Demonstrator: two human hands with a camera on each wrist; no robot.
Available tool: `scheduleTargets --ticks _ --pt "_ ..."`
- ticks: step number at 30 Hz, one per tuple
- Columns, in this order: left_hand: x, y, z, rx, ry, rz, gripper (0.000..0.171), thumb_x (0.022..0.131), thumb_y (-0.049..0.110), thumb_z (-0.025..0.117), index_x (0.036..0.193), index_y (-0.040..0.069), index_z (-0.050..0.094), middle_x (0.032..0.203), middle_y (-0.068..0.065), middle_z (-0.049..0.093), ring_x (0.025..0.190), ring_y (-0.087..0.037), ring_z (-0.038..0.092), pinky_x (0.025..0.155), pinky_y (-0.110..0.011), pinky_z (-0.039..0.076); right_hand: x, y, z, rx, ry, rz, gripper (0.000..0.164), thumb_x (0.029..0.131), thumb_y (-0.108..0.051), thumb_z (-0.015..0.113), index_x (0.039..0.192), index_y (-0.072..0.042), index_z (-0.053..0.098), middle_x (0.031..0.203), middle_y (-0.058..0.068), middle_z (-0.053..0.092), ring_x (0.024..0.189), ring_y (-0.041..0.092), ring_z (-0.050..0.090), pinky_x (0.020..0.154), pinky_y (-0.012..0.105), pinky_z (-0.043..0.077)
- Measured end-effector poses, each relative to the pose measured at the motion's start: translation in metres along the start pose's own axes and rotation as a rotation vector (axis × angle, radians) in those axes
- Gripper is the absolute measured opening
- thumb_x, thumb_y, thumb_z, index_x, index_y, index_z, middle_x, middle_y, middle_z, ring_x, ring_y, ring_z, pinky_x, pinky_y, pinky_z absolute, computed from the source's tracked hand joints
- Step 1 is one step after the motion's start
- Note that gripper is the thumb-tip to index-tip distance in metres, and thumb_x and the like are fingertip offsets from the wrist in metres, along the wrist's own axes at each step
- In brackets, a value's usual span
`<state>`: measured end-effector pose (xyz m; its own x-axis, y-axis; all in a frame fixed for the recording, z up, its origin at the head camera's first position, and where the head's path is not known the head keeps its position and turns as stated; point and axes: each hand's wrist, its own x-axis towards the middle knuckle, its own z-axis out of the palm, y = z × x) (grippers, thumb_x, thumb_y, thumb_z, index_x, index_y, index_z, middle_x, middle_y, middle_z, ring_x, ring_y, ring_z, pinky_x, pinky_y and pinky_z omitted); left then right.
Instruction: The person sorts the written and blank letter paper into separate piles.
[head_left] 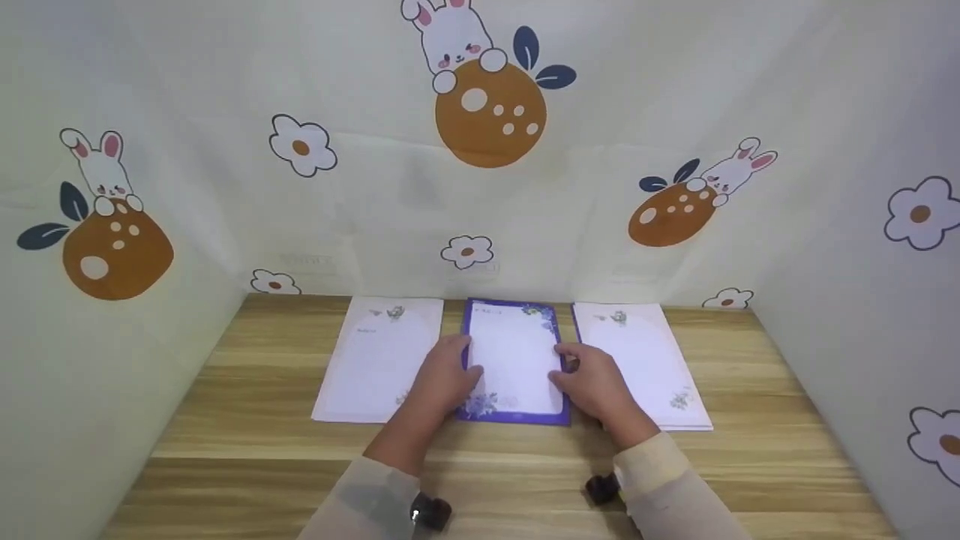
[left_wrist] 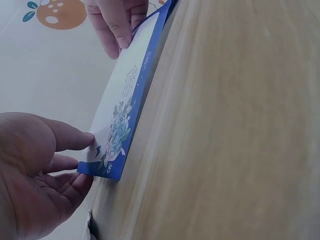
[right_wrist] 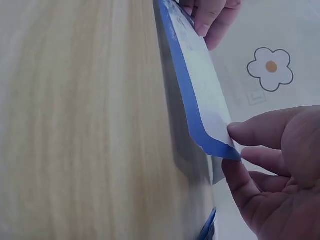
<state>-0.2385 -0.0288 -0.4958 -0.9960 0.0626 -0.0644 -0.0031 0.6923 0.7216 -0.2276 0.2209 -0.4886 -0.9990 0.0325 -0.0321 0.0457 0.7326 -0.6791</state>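
A sheet of stationery paper (head_left: 517, 356) with a blue-purple border and printed flowers is in the middle of the head view. My left hand (head_left: 442, 382) pinches its left edge, thumb on top and fingers underneath. On the opposite edge, my right hand (head_left: 598, 381) pinches it the same way. In the right wrist view, the near edge of the paper (right_wrist: 202, 90) stands a little above the tabletop, with a shadow beneath. Whether it is one sheet or several, I cannot tell.
White floral paper (head_left: 375, 375) lies left of the hands. To the right is a white floral stack (head_left: 652, 360) with a blue edge showing underneath. Everything lies on a wood-grain table (head_left: 510, 480), with rabbit-and-flower printed cloth (head_left: 360, 202) around its back and sides.
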Motion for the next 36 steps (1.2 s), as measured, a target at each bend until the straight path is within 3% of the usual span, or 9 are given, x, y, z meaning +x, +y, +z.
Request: scheduleTargets --ticks 7,15,20,24,30,36 --pt "-0.003 -0.006 -0.018 -0.028 0.057 -0.018 0.063 0.102 0.028 0.068 0.159 0.008 0.05 0.169 -0.015 0.045 0.16 -0.036 0.039 0.134 -0.053 0.03 -0.005 -0.019 0.008 0.061 0.062 -0.08 0.046 0.09 -0.015 0.082 0.135 -0.01 0.074 0.119 0.011 0.076 0.106 0.025 0.071 0.1 0.047 0.06" --pt "-0.007 -0.051 -0.063 -0.025 0.124 0.007 0.062 0.102 0.029 0.064 0.157 0.003 0.051 0.166 -0.021 0.047 0.158 -0.042 0.04 0.134 -0.056 0.028 -0.007 -0.061 0.04 0.19 -0.01 -0.135 0.043 0.092 -0.01 0.08 0.134 -0.013 0.074 0.125 0.01 0.076 0.108 0.023 0.074 0.092 0.04 0.066" --pt "-0.017 -0.077 -0.097 -0.015 0.112 -0.067 0.062 0.105 0.031 0.06 0.159 0.003 0.048 0.168 -0.024 0.043 0.159 -0.045 0.036 0.134 -0.058 0.027 -0.007 -0.084 0.067 0.268 -0.062 -0.197 0.042 0.093 -0.008 0.077 0.134 -0.012 0.074 0.125 0.009 0.076 0.104 0.02 0.072 0.088 0.035 0.065" --pt "-0.025 -0.091 -0.116 -0.014 0.081 -0.152 0.065 0.107 0.035 0.058 0.163 0.006 0.043 0.172 -0.024 0.037 0.161 -0.046 0.031 0.134 -0.061 0.025 -0.009 -0.1 0.084 0.32 -0.109 -0.199 0.042 0.094 -0.01 0.076 0.136 -0.014 0.073 0.122 0.006 0.076 0.101 0.016 0.07 0.085 0.033 0.064" --pt "-0.029 -0.105 -0.131 0.004 0.076 -0.199 0.067 0.108 0.038 0.055 0.165 0.005 0.039 0.173 -0.025 0.033 0.162 -0.048 0.028 0.133 -0.063 0.024 -0.01 -0.112 0.099 0.391 -0.181 -0.225 0.045 0.096 -0.013 0.075 0.141 -0.015 0.07 0.126 0.007 0.075 0.105 0.016 0.072 0.087 0.031 0.065" --pt "-0.028 -0.114 -0.131 0.058 0.081 -0.195 0.068 0.109 0.037 0.055 0.164 0.001 0.038 0.172 -0.027 0.034 0.161 -0.049 0.029 0.132 -0.063 0.026 -0.01 -0.112 0.11 0.433 -0.315 -0.236 0.06 0.099 -0.013 0.072 0.157 -0.012 0.054 0.158 0.015 0.059 0.114 0.02 0.074 0.091 0.034 0.065"
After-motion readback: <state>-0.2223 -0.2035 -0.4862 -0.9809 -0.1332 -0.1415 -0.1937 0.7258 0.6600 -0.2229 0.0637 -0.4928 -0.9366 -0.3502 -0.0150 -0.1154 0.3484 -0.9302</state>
